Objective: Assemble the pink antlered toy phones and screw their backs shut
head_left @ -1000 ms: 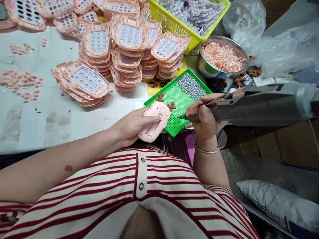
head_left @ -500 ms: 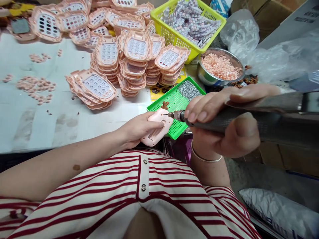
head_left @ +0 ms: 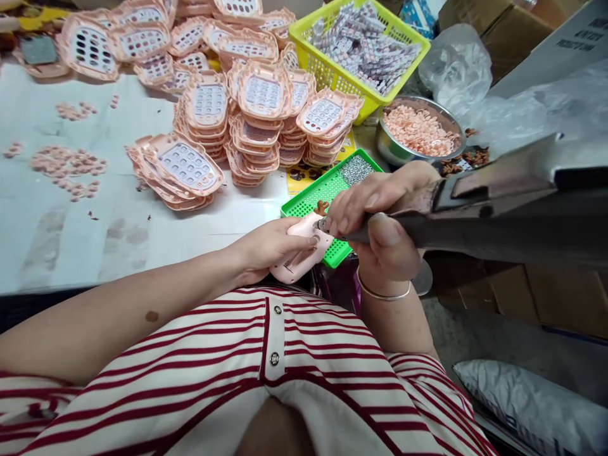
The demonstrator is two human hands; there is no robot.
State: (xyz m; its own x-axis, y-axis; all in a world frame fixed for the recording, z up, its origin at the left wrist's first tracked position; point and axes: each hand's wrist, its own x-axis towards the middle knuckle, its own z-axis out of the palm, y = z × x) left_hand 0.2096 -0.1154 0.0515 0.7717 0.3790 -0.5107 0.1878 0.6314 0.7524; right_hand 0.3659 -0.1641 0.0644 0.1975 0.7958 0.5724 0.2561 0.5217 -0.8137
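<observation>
- The green tray (head_left: 311, 201) sits at the table's near edge, tilted across the view, with small silvery screws (head_left: 357, 170) heaped at its far end.
- The pink casing (head_left: 294, 263) is held just in front of the tray, overlapping its near side in the view; a brown antler (head_left: 322, 208) juts from its top.
- The left hand (head_left: 266, 246), left of the tray's near end, is closed around the casing, thumb lying across its back.
- The right hand (head_left: 392, 253), on the tray's right, is wrapped round a dark power screwdriver (head_left: 494, 231), fingers curled near its tip, thumb along its side.
- The tip meets the casing's upper part, near the antler; whether it sits in a hole is hard to say, as the fingers crowd it.
- Left of the tray stand stacks of pink shells (head_left: 261, 95); farther left lie small pink pieces (head_left: 66, 163).
- Beyond the tray is a yellow basket (head_left: 332, 79) of patterned pieces; beyond it to the right, a steel bowl (head_left: 392, 149) of pink parts.
</observation>
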